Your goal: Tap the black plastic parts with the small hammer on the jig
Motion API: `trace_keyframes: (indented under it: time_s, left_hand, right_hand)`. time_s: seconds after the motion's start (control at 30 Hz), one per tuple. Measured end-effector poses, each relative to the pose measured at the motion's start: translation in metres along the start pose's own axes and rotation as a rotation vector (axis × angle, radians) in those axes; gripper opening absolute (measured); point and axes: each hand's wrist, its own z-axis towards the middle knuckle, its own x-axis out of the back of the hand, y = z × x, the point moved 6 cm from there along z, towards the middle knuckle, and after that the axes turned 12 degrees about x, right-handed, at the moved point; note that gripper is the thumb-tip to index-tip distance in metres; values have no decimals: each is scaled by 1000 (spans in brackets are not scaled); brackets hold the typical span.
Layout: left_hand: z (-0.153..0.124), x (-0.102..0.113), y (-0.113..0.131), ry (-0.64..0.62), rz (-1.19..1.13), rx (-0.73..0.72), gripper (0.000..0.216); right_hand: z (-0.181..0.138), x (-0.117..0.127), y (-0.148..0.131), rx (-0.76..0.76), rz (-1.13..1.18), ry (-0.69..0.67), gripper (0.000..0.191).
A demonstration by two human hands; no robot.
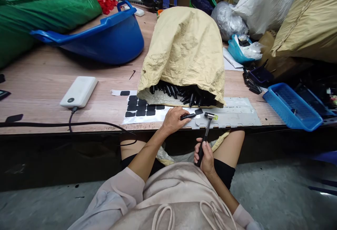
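Observation:
My left hand (173, 119) rests at the table's front edge and pinches a slim black pen-like part (187, 116) lying flat on a grey mat (237, 117). My right hand (205, 154) grips the black handle of a small hammer (207, 128) below the table edge; its head with a yellow-green face sits just right of the black part's tip. Right behind them a tan paper sack (184, 47) lies open toward me, with several black parts (181, 95) spilling from its mouth. A white sheet of black rounded pads (142, 110) lies left of my left hand.
A white power bank (79, 91) with a black cable (65, 124) lies at left. A blue tub (110, 35) stands behind it, a green sack (39, 9) at far left. A blue basket (292, 106) sits at right, with bags and sacks piled behind.

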Motion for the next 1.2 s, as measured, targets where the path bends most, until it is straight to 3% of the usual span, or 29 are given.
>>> trace_keyframes:
  time_s: [0.2,0.3,0.43,0.53,0.67,0.77,0.87,0.97,1.07,1.13,1.2]
  left_hand:
    - [1,2,1,14,5,-25,15]
    - [-6,8,10,68,-63,-145,13]
    - [-44,8,27,129,-200,-435,15]
    - [-79,-11,24,137,-117,-531,12]
    - [-103,-54,-3,13,-6,-363,17]
    - [-104,-86,-30,-203,80,-40,22]
    - [-102,-106,-51,-388,208,248,32]
    - [-103,-110,-51,-477,240,281,38]
    - [-104,-96,-22,-391,143,15,24]
    - [-102,-72,6,-212,45,-203,18]
    - [-92,-44,29,1,-37,-309,16]
  right_hand:
    - [2,2,4,7,-4,-10,48]
    - [3,2,6,14,0,-18,48]
    - [4,4,11,36,-6,-14,47]
    - [6,6,13,59,-12,-14,44]
    - [7,7,16,70,-18,-27,44]
    - [8,8,16,70,-25,-23,45]
    - [8,9,17,68,-23,-13,46]
    - [6,11,17,74,3,17,46]
    - [5,14,15,102,38,76,45]
    - [5,16,14,123,45,99,44]
    - [6,16,14,129,37,101,44]
